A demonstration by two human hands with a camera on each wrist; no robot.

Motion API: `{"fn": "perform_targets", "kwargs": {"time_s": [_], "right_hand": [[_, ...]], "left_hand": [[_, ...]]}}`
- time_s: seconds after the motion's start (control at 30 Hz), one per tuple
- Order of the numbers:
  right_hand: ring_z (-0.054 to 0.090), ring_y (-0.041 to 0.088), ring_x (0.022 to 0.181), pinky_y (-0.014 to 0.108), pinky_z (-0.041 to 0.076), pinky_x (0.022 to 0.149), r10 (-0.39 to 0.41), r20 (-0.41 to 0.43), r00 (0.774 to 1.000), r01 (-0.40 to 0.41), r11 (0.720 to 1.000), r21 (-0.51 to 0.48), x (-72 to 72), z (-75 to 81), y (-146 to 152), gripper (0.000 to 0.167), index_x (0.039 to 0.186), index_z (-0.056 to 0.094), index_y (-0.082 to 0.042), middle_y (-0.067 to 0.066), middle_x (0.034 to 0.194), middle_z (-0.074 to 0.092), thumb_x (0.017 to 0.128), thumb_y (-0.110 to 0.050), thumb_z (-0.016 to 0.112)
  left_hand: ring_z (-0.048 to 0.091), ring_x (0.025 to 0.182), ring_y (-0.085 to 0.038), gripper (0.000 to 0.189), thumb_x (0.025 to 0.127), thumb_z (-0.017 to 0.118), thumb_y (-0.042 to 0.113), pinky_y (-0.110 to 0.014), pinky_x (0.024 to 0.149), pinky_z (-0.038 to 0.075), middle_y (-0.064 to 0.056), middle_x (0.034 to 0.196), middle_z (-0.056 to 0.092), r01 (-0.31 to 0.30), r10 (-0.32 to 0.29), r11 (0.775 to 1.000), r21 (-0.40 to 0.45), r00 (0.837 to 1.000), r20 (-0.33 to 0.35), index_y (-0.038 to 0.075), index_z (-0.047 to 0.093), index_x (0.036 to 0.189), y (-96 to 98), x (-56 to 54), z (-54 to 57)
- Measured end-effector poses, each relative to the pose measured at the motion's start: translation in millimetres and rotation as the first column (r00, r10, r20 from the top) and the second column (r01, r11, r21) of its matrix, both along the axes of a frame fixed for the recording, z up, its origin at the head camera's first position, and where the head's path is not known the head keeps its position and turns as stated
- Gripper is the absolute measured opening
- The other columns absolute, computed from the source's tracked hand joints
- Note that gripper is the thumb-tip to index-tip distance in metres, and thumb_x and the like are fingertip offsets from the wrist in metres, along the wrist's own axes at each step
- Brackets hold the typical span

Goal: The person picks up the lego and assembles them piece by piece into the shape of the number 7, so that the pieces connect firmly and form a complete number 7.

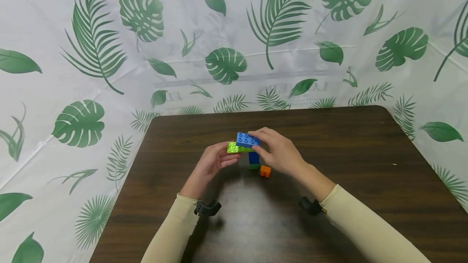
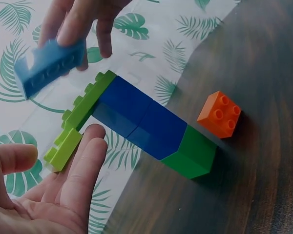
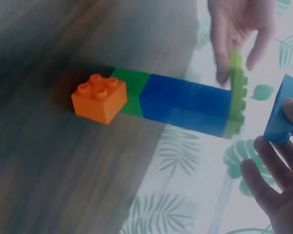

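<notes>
A narrow tower stands on the table, a green brick [image 2: 190,151] at its base with two dark blue bricks [image 2: 141,117] above. Across its top lies a lime green brick [image 2: 90,100], jutting out to the left, with a smaller lime brick [image 2: 63,150] at the overhanging end. My left hand [image 1: 213,159] has extended fingers under that end, touching it from below, thumb held apart. My right hand [image 1: 279,151] pinches a lighter blue brick [image 1: 245,139] between thumb and fingers, tilted above the lime brick with a gap between them.
An orange brick [image 3: 100,100] sits on the dark wooden table [image 1: 175,133] right beside the tower's base, studs showing. Behind the table hangs a white sheet [image 1: 164,84] with green leaf prints. Both wrists wear black bands [image 1: 207,208].
</notes>
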State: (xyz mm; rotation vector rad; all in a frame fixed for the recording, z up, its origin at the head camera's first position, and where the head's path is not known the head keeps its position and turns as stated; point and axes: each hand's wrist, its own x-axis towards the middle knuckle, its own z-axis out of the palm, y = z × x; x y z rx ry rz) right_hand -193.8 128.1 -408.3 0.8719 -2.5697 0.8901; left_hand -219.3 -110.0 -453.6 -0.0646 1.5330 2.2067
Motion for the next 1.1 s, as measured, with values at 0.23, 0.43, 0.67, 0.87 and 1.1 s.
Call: {"fn": "perform_targets", "kwargs": {"time_s": [0.23, 0.43, 0.67, 0.87, 1.1], "right_hand": [[0.057, 0.016, 0.095, 0.036, 0.053, 0.085, 0.023, 0.013, 1.0, -0.023, 0.997, 0.079, -16.0, -2.1, -12, 0.043, 0.136, 0.059, -0.013, 0.0, 0.117, 0.061, 0.094, -0.022, 0.068], [0.06, 0.017, 0.1, 0.038, 0.053, 0.09, 0.053, 0.045, 0.998, -0.058, 0.991, 0.12, -20.4, -2.1, -19, 0.044, 0.135, 0.06, -0.014, 0.002, 0.12, 0.062, 0.093, -0.023, 0.069], [0.06, 0.017, 0.097, 0.037, 0.052, 0.088, 0.074, 0.033, 0.997, -0.078, 0.988, 0.137, -22.6, -4.4, -25, 0.044, 0.134, 0.061, -0.013, 0.002, 0.12, 0.062, 0.093, -0.023, 0.07], [0.058, 0.015, 0.095, 0.036, 0.051, 0.086, 0.075, 0.039, 0.996, -0.08, 0.985, 0.15, -22.5, -7.6, -25, 0.043, 0.134, 0.061, -0.015, 0.0, 0.119, 0.061, 0.093, -0.025, 0.069], [0.058, 0.015, 0.097, 0.036, 0.051, 0.088, 0.081, 0.065, 0.995, -0.089, 0.989, 0.119, -22.5, -8.1, -21, 0.041, 0.133, 0.062, -0.017, -0.001, 0.119, 0.061, 0.093, -0.024, 0.069]], "left_hand": [[0.069, 0.099, -0.031, 0.043, 0.103, 0.049, 0.028, -0.05, 0.095, 0.044, -0.022, 0.116, 0.067, 0.021, -0.021, 1.0, -0.011, 1.0, -0.002, -0.003, 0.054, 0.133, -2.2, -1.4, 4.5], [0.07, 0.097, -0.03, 0.046, 0.106, 0.043, 0.03, -0.042, 0.087, 0.052, -0.025, 0.121, 0.064, 0.037, -0.037, 0.999, 0.006, 0.999, -0.002, -0.004, 0.047, 0.136, -4.1, -3.2, 7.5], [0.071, 0.095, -0.029, 0.05, 0.106, 0.041, 0.035, -0.044, 0.087, 0.052, -0.024, 0.12, 0.065, 0.064, -0.064, 0.997, 0.04, 0.998, 0.012, -0.001, 0.042, 0.139, -5.0, -5.4, 8.7], [0.071, 0.094, -0.03, 0.056, 0.104, 0.045, 0.041, -0.041, 0.084, 0.054, -0.022, 0.114, 0.067, 0.09, -0.091, 0.995, 0.052, 0.996, 0.005, -0.004, 0.042, 0.137, -4.6, -6.2, 9.2], [0.07, 0.096, -0.03, 0.052, 0.102, 0.05, 0.039, -0.043, 0.086, 0.053, -0.021, 0.114, 0.068, 0.128, -0.128, 0.992, 0.0, 0.99, -0.053, -0.003, 0.05, 0.132, -3.2, -6.8, 10.2]]}}
